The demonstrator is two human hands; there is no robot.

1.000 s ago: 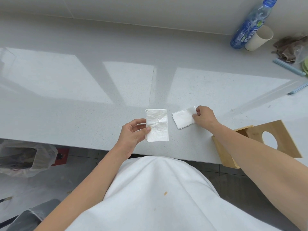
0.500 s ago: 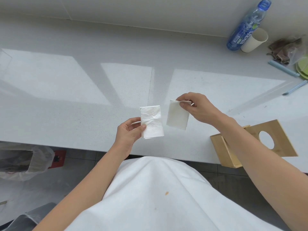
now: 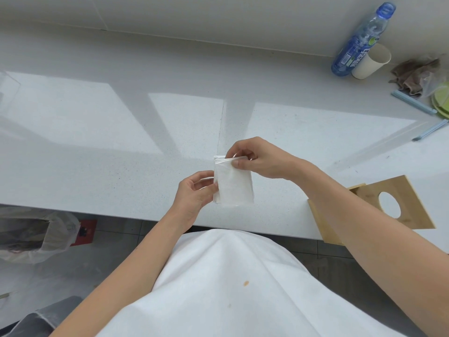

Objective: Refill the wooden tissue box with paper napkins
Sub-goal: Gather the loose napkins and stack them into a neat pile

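White speckled stone counter (image 3: pixel 97 132) ran along a pale wall, w/ sun patches across it. Both hands held a small stack of folded white paper napkins (image 3: pixel 234 184) just above the counter's near edge. Right hand (image 3: pixel 257 158) pinched the stack's top edge btwn thumb and fingers; left hand (image 3: pixel 194 193) gripped the left side, thumb on front, fingers behind. Layers looked slightly offset at the top corner, so the stack wasn't squared.

Open light-wood tissue box (image 3: pixel 325 224) sat right of the napkins at the counter's edge, partly hidden by the right forearm; its wooden lid w/ round hole (image 3: pixel 391 203) lay just beyond it. Box contents couldn't be seen. Far right of the napkins, near the wall: blue plastic bottle (image 3: pixel 362 40), paper cup (image 3: pixel 370 62), crumpled brown cloth (image 3: pixel 413 76).

Step in hand appeared to be aligning the sheets before loading. To do it well: tap edges flush, keep a light pinch so the soft paper doesn't crease, then carry the stack rightward and lower it flat into the box, folds all one way. Loose grip prob. risks sheets fanning out.
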